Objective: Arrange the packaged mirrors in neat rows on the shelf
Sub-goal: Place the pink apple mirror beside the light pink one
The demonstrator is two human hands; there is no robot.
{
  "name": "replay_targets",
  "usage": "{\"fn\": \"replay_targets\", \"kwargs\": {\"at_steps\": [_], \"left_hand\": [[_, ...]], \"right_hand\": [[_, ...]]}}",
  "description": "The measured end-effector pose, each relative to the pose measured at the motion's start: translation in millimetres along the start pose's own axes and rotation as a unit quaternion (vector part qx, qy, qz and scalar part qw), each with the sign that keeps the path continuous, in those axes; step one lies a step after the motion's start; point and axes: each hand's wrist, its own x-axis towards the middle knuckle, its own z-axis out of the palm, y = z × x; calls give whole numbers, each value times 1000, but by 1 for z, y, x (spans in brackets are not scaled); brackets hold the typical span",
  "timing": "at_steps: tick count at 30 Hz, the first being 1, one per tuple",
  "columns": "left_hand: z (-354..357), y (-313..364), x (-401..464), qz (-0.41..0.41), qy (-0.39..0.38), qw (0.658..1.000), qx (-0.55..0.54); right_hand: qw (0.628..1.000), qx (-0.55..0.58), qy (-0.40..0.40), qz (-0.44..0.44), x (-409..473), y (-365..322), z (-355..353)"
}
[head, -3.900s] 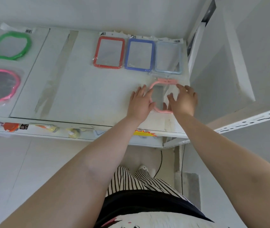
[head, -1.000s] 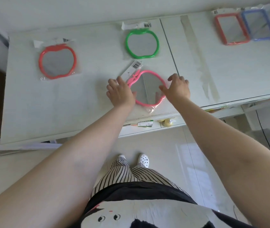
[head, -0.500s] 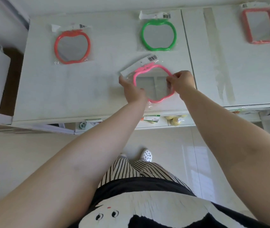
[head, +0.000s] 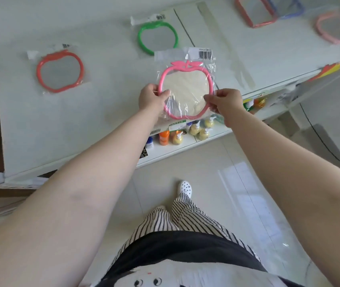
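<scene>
1. Lifted off the shelf since half a second ago: the pink apple mirror now faces the camera, stem up, in its clear bag.
2. Shelf top carries the red apple mirror at left and the green apple mirror behind the held one; red rectangular mirror far right.
3. Left hand pinches the frame's left edge, right hand its right edge.
4. Small bottles stand on the lower shelf.
</scene>
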Motion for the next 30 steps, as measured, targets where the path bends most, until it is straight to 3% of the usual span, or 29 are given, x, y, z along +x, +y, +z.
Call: {"fn": "replay_targets", "kwargs": {"at_steps": [11,18,25,30], "left_hand": [[101,15,-57,44,-145,988,31],[207,32,-105,52,-161,984,53],[315,47,-142,28,-143,989,13],[354,71,-149,16,-115,993,15]], "right_hand": [[989,-9,141,52,-31,68,-115],[979,1,194,68,-12,114,-220],[980,-10,189,63,18,147,-323],[982,-9,181,54,45,145,-363]]}}
